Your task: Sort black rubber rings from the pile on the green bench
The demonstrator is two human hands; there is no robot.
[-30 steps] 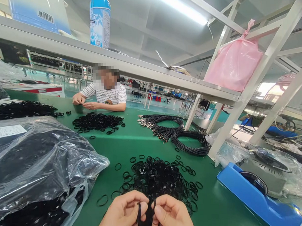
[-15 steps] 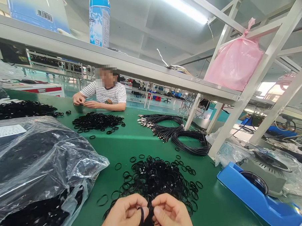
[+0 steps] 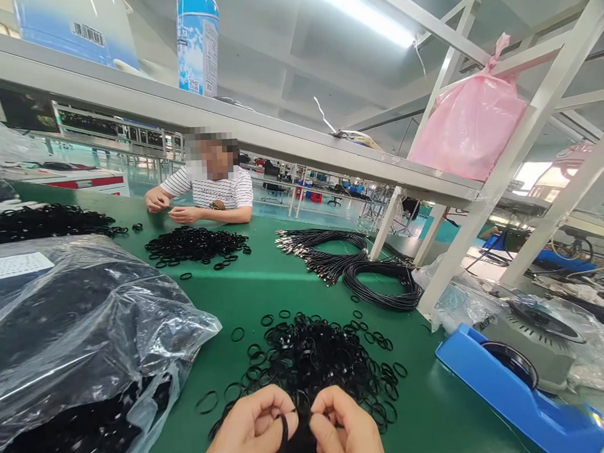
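Note:
My left hand is closed in a pinch at the bottom middle, with a black ring held at its fingertips. Just to its right, my right hand has thumb and index finger pressed together; whatever sits between them is too dark and small to make out. A narrow gap parts the two hands. Beneath and beyond them spreads a loose pile of black rings, with single rings scattered around its edge on the green tabletop.
At left lies a clear plastic bag full of black rings. Coiled black cables rest behind the pile. A blue tape dispenser stands right. Across the table, a person sits by another ring pile. A shelf crosses above.
My right hand has shifted slightly right, widening the gap between my fingertips a little. Across the table, the person's hands have moved slightly apart.

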